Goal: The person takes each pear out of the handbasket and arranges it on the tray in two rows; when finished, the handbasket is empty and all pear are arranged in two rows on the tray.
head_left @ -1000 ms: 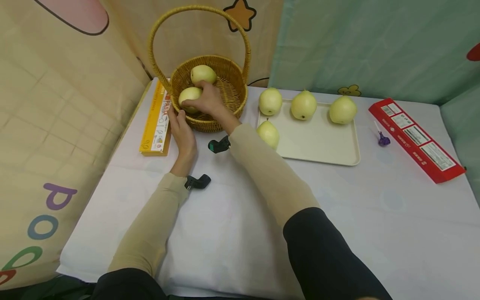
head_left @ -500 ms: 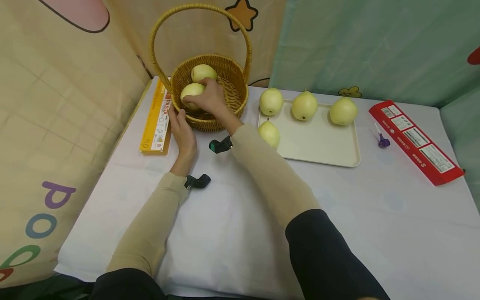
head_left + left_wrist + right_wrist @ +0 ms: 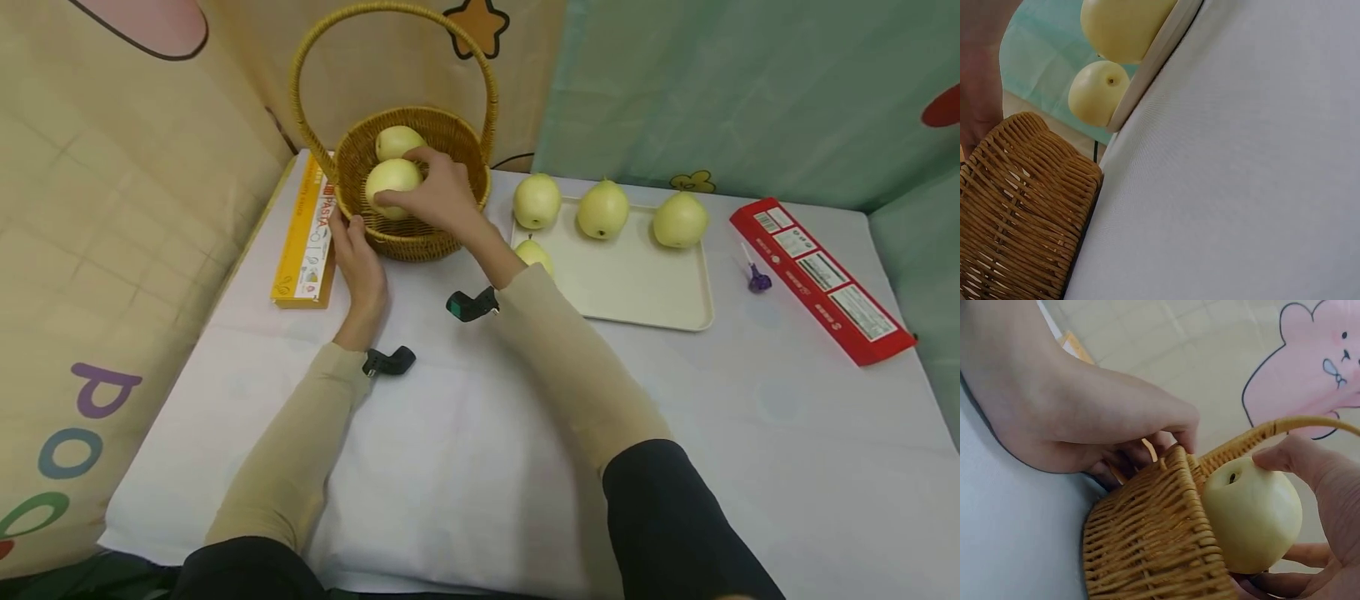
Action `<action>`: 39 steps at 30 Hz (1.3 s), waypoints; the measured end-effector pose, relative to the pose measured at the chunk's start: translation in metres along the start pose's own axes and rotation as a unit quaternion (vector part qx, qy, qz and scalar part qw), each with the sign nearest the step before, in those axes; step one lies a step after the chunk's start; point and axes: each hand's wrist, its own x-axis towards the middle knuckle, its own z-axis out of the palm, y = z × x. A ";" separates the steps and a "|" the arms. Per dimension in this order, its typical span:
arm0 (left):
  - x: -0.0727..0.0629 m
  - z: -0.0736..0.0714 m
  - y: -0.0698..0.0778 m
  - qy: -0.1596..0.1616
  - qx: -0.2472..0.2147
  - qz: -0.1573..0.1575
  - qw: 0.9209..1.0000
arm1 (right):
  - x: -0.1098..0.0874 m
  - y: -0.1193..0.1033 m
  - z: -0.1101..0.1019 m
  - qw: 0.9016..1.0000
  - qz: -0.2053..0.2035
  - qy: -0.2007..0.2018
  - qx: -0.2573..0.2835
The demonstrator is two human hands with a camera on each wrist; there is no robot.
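Observation:
My right hand (image 3: 444,190) holds a pale yellow-green pear (image 3: 392,187) between thumb and fingers, over the inside of a wicker basket (image 3: 412,247). The right wrist view shows this pear (image 3: 1250,512) at the rim, with the thumb on its upper side and fingers beneath. A second pear (image 3: 397,140) lies behind it in the basket. My left hand (image 3: 363,271) grips the basket's near left side; seen from the right wrist, that hand (image 3: 1097,415) has its digits at the rim and along the wall. In the left wrist view only the woven wall (image 3: 1022,212) shows beside it.
A cream tray (image 3: 630,287) with several pears (image 3: 603,210) stands right of the basket. Left of it lies a yellow pasta box (image 3: 303,242). Farther right are a purple-wrapped lollipop (image 3: 759,281) and a red box (image 3: 825,279). The basket's tall handle (image 3: 393,7) arches above.
My right hand has raised the front pear a little and shifted it rightward, away from the basket's left wall. My left hand stays at the basket's side.

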 end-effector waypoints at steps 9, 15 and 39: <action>-0.002 -0.002 0.002 -0.008 -0.008 -0.003 1.000 | -0.039 0.009 -0.034 0.996 -0.093 -0.007 0.012; -0.002 -0.001 0.004 -0.010 -0.016 0.001 1.000 | -0.069 0.019 -0.058 0.990 -0.132 -0.001 0.043; 0.000 -0.003 -0.001 -0.007 -0.011 0.014 1.000 | -0.144 0.113 -0.129 0.991 -0.110 -0.007 0.071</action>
